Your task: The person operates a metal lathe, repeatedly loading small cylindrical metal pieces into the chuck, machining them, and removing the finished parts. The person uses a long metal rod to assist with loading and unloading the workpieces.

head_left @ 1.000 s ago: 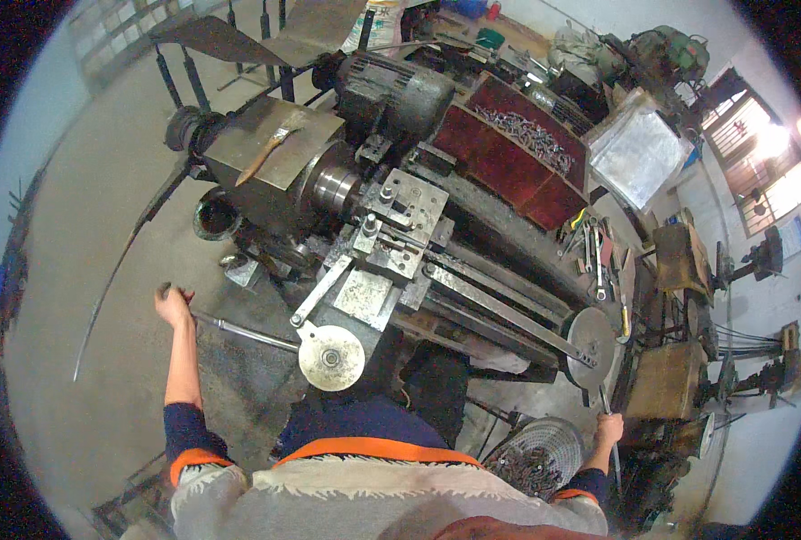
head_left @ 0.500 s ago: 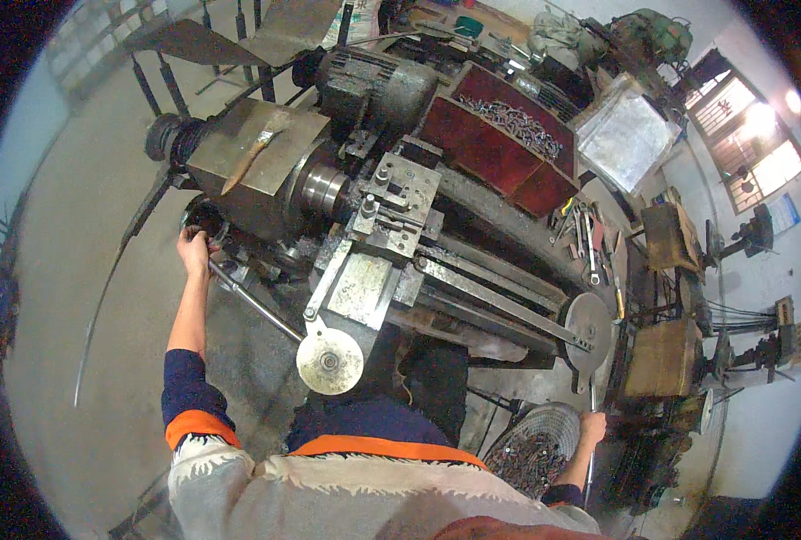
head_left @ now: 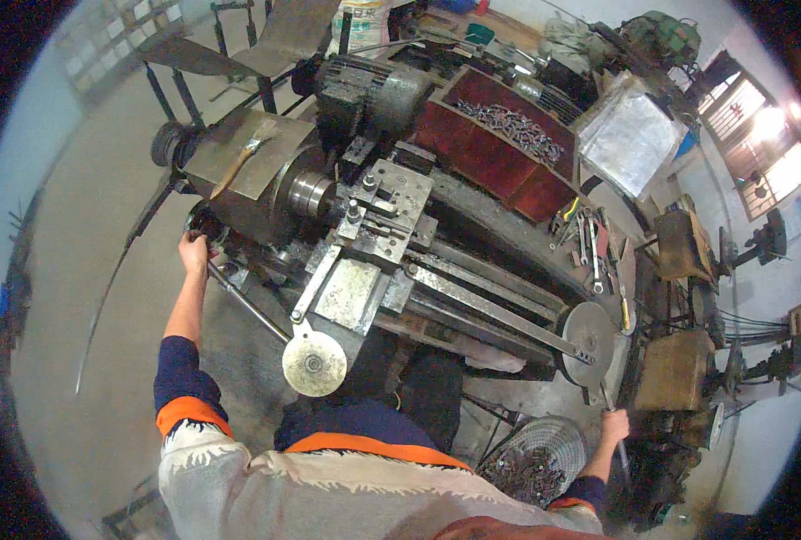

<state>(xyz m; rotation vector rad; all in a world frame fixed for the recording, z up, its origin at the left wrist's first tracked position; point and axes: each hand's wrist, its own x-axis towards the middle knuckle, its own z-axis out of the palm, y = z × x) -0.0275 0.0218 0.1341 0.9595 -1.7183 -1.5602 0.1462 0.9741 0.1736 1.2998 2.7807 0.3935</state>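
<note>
Currently | left hand [head_left: 194, 253]: fingers clamped around the outer end of a steel lever [head_left: 255, 301] running to a pale disc [head_left: 314, 364] | right hand [head_left: 614, 427]: fingers wrapped on a thin rod [head_left: 624, 460] below the lathe's [head_left: 384, 209] grey disc [head_left: 586, 342]

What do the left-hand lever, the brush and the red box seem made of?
Lever: probably bare steel, smooth, shining grey. Brush: handle likely wood, dull brown; pale bristles, fibre unclear. Red box: metal or wood, can't tell; dark red, blotchy, apparently painted.
</note>
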